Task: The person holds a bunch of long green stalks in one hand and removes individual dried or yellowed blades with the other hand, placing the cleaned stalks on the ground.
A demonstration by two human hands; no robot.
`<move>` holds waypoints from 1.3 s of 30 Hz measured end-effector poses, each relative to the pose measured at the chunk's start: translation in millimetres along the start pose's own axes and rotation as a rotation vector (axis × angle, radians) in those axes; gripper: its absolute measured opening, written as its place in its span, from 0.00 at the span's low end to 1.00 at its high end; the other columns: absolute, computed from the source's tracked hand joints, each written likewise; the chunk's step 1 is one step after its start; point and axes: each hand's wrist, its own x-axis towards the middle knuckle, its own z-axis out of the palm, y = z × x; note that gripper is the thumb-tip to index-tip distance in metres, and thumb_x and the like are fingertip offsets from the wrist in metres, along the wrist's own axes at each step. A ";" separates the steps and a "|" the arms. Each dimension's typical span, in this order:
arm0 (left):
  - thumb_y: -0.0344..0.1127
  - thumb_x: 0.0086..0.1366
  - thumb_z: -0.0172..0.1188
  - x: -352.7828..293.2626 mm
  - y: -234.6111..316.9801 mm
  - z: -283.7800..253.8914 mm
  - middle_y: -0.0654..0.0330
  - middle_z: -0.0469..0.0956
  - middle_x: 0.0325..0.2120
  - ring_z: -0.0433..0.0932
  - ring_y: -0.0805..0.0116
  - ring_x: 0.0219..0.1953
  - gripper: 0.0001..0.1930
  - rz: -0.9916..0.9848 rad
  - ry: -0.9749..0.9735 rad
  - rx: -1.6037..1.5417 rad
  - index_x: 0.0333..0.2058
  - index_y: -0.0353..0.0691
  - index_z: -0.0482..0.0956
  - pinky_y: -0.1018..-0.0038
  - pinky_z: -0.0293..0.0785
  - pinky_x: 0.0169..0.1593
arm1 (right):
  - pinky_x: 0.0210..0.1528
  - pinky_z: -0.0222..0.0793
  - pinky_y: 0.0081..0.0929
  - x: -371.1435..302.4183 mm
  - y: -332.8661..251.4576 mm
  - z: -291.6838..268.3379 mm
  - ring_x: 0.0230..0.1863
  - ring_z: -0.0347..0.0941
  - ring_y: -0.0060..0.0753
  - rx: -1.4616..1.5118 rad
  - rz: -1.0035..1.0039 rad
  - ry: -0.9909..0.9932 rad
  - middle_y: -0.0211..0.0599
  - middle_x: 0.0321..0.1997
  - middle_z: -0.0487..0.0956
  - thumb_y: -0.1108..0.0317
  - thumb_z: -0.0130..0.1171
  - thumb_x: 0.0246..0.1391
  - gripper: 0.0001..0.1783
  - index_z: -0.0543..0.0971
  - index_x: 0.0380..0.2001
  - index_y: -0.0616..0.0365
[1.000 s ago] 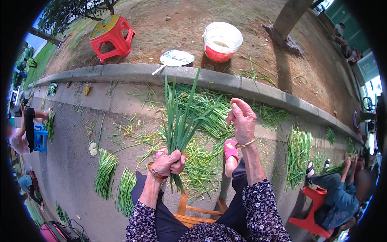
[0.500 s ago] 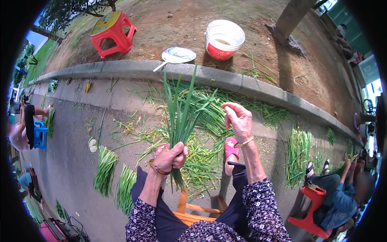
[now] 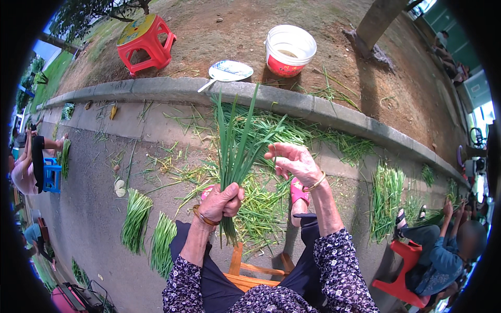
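Paved roadside below a grey concrete kerb (image 3: 334, 107): left hand (image 3: 223, 202) is gripping a bunch of long green leaf blades (image 3: 237, 148) near its base, blades standing upright, while right hand (image 3: 295, 161) is hovering open-fingered just right of them, seemingly not touching.

Both forearms enter from the lower edge. The left hand (image 3: 222, 201), at centre frame, is clenched in a fist; the right hand (image 3: 293, 160), slightly higher and to its right, is open with fingers loosely curled.
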 end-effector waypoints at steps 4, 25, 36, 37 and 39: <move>0.48 0.61 0.44 0.0 3.8 0.8 0.75 0.52 0.07 0.47 0.84 0.08 0.16 0.013 0.047 -0.004 0.24 0.41 0.69 0.84 0.43 0.12 | 0.15 0.62 0.12 -2.6 -2.6 -7.8 0.17 0.67 0.16 -0.051 0.047 0.006 0.33 0.28 0.76 0.72 0.54 0.46 0.13 0.72 0.37 0.64; 0.48 0.60 0.45 -4.0 7.1 -0.7 0.74 0.52 0.07 0.48 0.84 0.08 0.17 -0.020 0.082 0.053 0.24 0.41 0.69 0.84 0.43 0.12 | 0.14 0.59 0.10 -1.9 -3.7 4.5 0.16 0.66 0.16 -0.007 0.041 0.027 0.30 0.24 0.75 0.72 0.54 0.45 0.11 0.74 0.34 0.65; 0.49 0.60 0.45 -1.0 6.9 -2.0 0.73 0.52 0.06 0.49 0.82 0.08 0.17 -0.035 0.051 0.098 0.24 0.40 0.69 0.82 0.44 0.12 | 0.11 0.54 0.09 3.1 10.5 0.6 0.14 0.62 0.11 -0.069 -0.071 0.123 0.31 0.26 0.73 0.75 0.54 0.43 0.22 0.66 0.45 0.63; 0.49 0.60 0.46 -1.4 7.0 -1.7 0.72 0.52 0.06 0.49 0.82 0.08 0.17 -0.041 0.052 0.104 0.24 0.40 0.69 0.82 0.44 0.12 | 0.12 0.56 0.09 2.2 6.6 5.1 0.16 0.64 0.13 -0.043 -0.049 0.101 0.34 0.30 0.73 0.77 0.53 0.42 0.26 0.63 0.48 0.62; 0.49 0.59 0.46 -2.0 8.1 0.2 0.72 0.53 0.06 0.49 0.82 0.08 0.17 -0.052 0.053 0.116 0.24 0.40 0.69 0.82 0.44 0.12 | 0.13 0.57 0.09 0.1 0.5 9.2 0.17 0.65 0.14 0.074 -0.027 0.031 0.35 0.33 0.73 0.78 0.52 0.42 0.26 0.62 0.48 0.62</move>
